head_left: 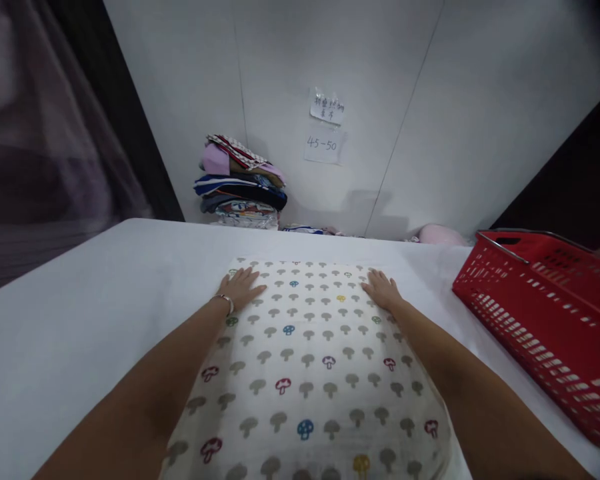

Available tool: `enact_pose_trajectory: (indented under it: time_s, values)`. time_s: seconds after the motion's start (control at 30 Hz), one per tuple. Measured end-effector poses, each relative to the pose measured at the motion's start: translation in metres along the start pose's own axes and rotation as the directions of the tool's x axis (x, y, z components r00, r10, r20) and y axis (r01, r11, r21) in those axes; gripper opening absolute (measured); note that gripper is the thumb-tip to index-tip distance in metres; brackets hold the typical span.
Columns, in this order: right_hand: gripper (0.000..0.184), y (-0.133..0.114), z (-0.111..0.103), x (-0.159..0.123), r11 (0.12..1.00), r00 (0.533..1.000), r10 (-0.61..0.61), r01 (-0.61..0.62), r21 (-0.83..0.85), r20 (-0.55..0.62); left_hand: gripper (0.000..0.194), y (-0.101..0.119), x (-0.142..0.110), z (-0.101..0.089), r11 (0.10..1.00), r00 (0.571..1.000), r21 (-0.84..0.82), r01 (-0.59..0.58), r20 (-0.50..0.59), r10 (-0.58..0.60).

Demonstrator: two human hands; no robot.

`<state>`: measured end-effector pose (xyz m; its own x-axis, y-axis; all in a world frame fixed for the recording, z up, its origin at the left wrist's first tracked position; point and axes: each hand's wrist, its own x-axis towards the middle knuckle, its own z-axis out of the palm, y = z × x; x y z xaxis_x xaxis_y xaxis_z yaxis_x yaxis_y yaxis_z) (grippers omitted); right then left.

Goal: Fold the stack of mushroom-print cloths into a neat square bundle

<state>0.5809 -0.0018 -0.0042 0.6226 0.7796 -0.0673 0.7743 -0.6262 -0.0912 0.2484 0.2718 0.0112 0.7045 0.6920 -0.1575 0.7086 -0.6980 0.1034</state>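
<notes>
A white cloth printed with small mushrooms [307, 360] lies spread flat on the white table [80, 313] in front of me. My left hand [241, 287] rests palm down on its far left part, fingers stretched out, a bracelet on the wrist. My right hand [381, 289] lies flat on the far right part of the cloth, fingers also stretched out. Neither hand holds anything.
A red plastic basket [545, 327] stands on the table at the right. A stack of folded clothes [243, 183] sits against the white wall at the back, under two paper notes [325, 127]. A pink item [440, 235] lies at the back right.
</notes>
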Motion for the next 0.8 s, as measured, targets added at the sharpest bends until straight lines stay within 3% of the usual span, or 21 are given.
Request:
enact_pose_trajectory:
  time_s: [0.13, 0.27, 0.37, 0.63, 0.73, 0.8]
  values:
    - [0.066, 0.007, 0.004, -0.047, 0.999, 0.997, -0.038, 0.037, -0.007, -0.072, 0.062, -0.004, -0.045, -0.003, 1.0, 0.999, 0.007, -0.022, -0.029, 0.022]
    - [0.067, 0.029, 0.02, -0.108, 0.994, 0.992, -0.11, 0.11, -0.009, -0.054, 0.062, -0.021, -0.125, 0.019, 0.993, 0.99, 0.023, -0.114, -0.082, 0.116]
    - [0.068, 0.04, 0.028, -0.133, 0.995, 0.996, -0.085, 0.086, 0.04, -0.023, 0.064, -0.031, -0.165, 0.032, 0.996, 0.992, 0.025, -0.083, -0.093, 0.085]
    - [0.062, 0.027, 0.002, -0.141, 0.997, 0.998, -0.051, 0.049, 0.064, 0.028, 0.063, -0.026, -0.17, 0.021, 0.999, 0.999, 0.036, -0.031, -0.031, 0.032]
    - [0.062, 0.028, -0.001, -0.167, 0.996, 0.997, -0.067, 0.068, 0.058, -0.026, 0.06, -0.014, -0.193, 0.025, 0.998, 0.996, 0.053, -0.037, -0.075, 0.041]
    - [0.063, 0.031, 0.004, -0.189, 0.991, 0.992, -0.118, 0.12, 0.054, -0.033, 0.058, -0.006, -0.215, 0.032, 0.99, 0.986, 0.072, -0.119, -0.106, 0.126]
